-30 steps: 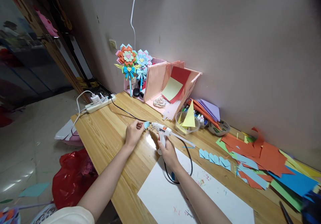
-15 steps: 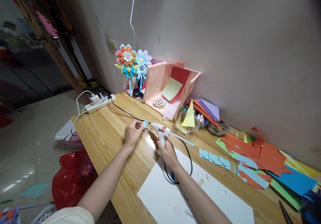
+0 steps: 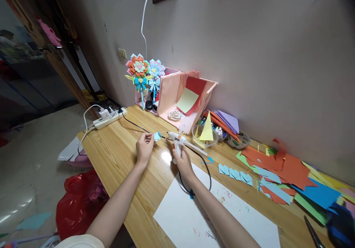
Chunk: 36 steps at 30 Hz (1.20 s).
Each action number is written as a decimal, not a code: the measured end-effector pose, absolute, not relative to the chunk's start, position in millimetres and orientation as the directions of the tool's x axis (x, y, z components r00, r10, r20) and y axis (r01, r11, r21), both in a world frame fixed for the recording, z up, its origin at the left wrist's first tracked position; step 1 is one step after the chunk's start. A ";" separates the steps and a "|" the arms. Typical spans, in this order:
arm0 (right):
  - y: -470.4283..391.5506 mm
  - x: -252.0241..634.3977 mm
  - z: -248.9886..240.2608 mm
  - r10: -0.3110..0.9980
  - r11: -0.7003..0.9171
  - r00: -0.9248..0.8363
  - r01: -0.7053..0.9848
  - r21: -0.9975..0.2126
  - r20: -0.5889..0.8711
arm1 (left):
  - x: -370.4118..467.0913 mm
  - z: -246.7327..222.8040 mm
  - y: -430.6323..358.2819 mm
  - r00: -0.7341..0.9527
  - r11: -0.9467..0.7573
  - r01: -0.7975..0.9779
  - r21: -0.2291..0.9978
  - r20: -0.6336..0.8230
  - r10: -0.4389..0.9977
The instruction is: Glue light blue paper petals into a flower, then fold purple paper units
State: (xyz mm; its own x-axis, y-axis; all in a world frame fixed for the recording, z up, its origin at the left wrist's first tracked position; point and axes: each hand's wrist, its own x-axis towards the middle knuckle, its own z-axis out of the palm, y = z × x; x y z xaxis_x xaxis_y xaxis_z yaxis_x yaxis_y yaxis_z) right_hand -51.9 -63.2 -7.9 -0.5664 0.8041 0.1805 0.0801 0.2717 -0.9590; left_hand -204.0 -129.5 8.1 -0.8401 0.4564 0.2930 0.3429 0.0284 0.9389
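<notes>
On a wooden table: left hand, thumb and fingers pinching a small folded light-blue paper piece by its near edge; most of the piece projects past the fingertips, to their right, raised toward the tip of a glue gun, a narrow gap between. Right hand, fingers wrapped around the gun's handle; the exact place of each fingertip is hidden. Item, one translucent glue stick, protruding from the gun's rear. Item, one black cable, looped by the right wrist. Item, one white sheet, marked with colour, partly beneath the right forearm. Item, a row of folded light-blue papers, right of the gun. Item, coloured paper scraps, heaped farther right. Item, one clear bowl containing yellow paper, behind the gun. Item, two paper flowers, standing by a pink box.
</notes>
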 end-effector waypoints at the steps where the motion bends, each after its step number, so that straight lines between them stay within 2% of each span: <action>1: -60.1 -60.2 -7.7 0.806 0.312 -0.556 0.107 -0.944 0.203 | -203.8 9.7 -129.0 -0.843 -0.031 0.307 0.951 0.287 0.455; 4: -49.6 -85.8 -9.0 0.820 0.394 -0.513 0.182 -0.901 0.255 | -199.3 16.7 -129.2 -0.844 -0.152 0.295 0.943 0.332 0.422; 9: -39.0 -110.3 -11.6 0.824 0.480 -0.505 0.387 -0.787 0.255 | -173.0 26.3 -136.9 -0.841 -0.248 0.411 0.877 0.470 0.268; 13: -43.0 -98.5 -1.6 0.768 0.540 -0.576 0.346 -0.768 0.280 | -139.6 26.0 -146.4 -0.770 -0.323 0.528 0.786 0.603 0.208; 15: -46.5 -76.7 5.0 0.724 0.564 -0.603 0.239 -0.791 0.334 | -124.8 23.9 -147.9 -0.710 -0.351 0.549 0.759 0.644 0.283; 17: -48.3 -44.1 8.7 0.730 0.519 -0.587 0.141 -0.843 0.351 | -113.0 21.6 -144.7 -0.648 -0.342 0.503 0.794 0.608 0.459; 20: -46.1 15.5 5.8 0.790 0.299 -0.566 0.020 -0.954 0.236 | -98.5 18.2 -130.6 -0.539 -0.234 0.403 0.885 0.436 0.721; 22: -43.0 53.0 0.4 0.848 0.109 -0.517 -0.044 -0.993 0.116 | -87.3 15.4 -117.2 -0.458 -0.178 0.376 0.909 0.350 0.818; 24: -40.3 82.0 -4.5 0.892 -0.025 -0.451 -0.101 -0.995 0.023 | -73.4 12.2 -103.3 -0.386 -0.167 0.366 0.915 0.313 0.868; 27: -38.4 105.2 -7.7 0.918 -0.118 -0.393 -0.142 -0.983 -0.053 | -51.1 7.5 -86.5 -0.321 -0.177 0.331 0.927 0.286 0.903; 36: -35.4 103.6 -8.2 0.947 -0.126 -0.311 -0.141 -0.982 -0.077 | -31.7 2.0 -75.1 -0.236 -0.190 0.262 0.946 0.254 0.938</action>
State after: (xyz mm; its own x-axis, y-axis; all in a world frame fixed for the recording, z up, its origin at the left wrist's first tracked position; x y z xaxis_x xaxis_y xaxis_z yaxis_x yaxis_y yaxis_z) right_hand 103.6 -35.4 -8.2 -0.3105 0.9475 -0.0767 -0.1409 -0.1257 -0.9820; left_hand -31.7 -75.1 2.0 -0.2361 0.9381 0.2535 0.2616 -0.1899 0.9463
